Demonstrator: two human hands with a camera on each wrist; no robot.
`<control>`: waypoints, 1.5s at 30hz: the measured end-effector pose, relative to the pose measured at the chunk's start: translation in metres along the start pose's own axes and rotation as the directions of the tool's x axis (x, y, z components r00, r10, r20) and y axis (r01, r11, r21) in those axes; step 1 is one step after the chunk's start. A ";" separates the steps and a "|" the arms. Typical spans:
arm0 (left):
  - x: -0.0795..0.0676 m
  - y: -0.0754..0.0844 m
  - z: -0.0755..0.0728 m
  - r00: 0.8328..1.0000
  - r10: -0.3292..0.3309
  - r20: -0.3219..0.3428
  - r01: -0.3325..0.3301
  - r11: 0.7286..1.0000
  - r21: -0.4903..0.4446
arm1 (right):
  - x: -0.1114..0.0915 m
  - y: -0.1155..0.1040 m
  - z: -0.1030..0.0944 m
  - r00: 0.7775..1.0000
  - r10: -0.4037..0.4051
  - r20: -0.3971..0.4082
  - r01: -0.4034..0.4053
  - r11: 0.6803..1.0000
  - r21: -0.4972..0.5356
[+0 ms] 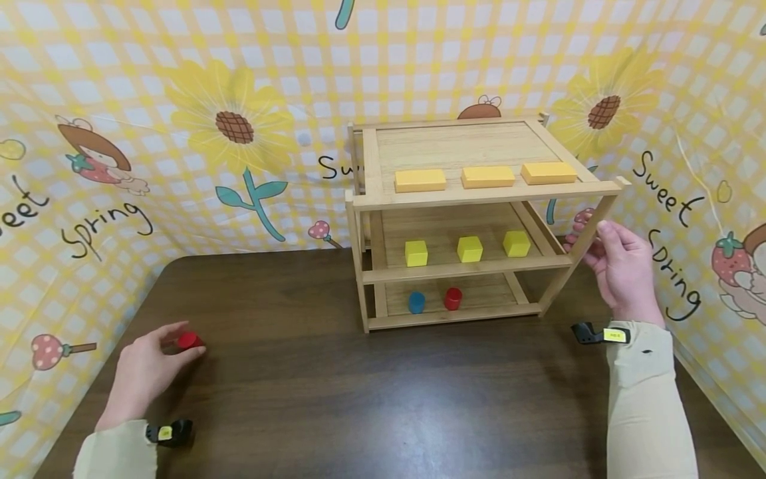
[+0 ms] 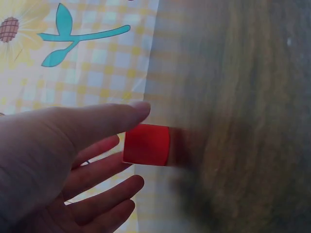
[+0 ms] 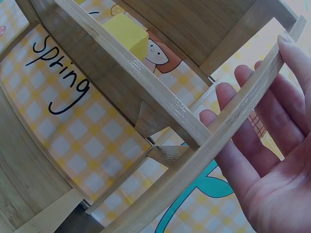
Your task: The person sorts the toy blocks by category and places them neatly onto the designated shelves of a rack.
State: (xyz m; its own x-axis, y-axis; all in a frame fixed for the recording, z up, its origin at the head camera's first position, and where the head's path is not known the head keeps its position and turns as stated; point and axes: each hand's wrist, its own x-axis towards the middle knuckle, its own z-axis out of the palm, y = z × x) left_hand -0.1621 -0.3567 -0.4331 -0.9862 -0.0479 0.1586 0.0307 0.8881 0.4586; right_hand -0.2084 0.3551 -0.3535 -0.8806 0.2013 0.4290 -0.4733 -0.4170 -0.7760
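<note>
On the left of the table, my left hand [image 1: 152, 362] is around a small red cylinder [image 1: 189, 340]. In the left wrist view the thumb lies just above the red cylinder [image 2: 147, 144], and the loosely spread fingers reach beside and behind it. The cylinder's base meets its dark reflection on the tabletop. My right hand [image 1: 622, 266] holds the right front post of a three-tier wooden shelf [image 1: 463, 196]. From the right wrist, the thumb is on one side of the post [image 3: 243, 104] and the fingertips show past its other side.
Three orange-yellow blocks [image 1: 487, 177] lie on the top tier, and three yellow cubes [image 1: 469, 249] sit on the middle one. A blue cylinder [image 1: 416, 303] and another red cylinder [image 1: 453, 299] stand on the bottom tier. Checked cloth [image 1: 287, 86] surrounds the dark table [image 1: 287, 406].
</note>
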 end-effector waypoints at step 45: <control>0.003 0.034 0.016 0.994 0.027 -0.110 -0.036 0.996 -0.076 | 0.000 0.000 0.000 1.000 -0.002 0.004 0.002 1.000 0.001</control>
State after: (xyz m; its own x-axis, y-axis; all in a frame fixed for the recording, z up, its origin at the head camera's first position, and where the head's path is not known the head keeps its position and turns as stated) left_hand -0.1668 -0.3197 -0.4312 -0.9610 -0.0739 0.2666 0.0782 0.8518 0.5180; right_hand -0.2082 0.3552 -0.3535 -0.8795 0.1985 0.4325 -0.4751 -0.4176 -0.7745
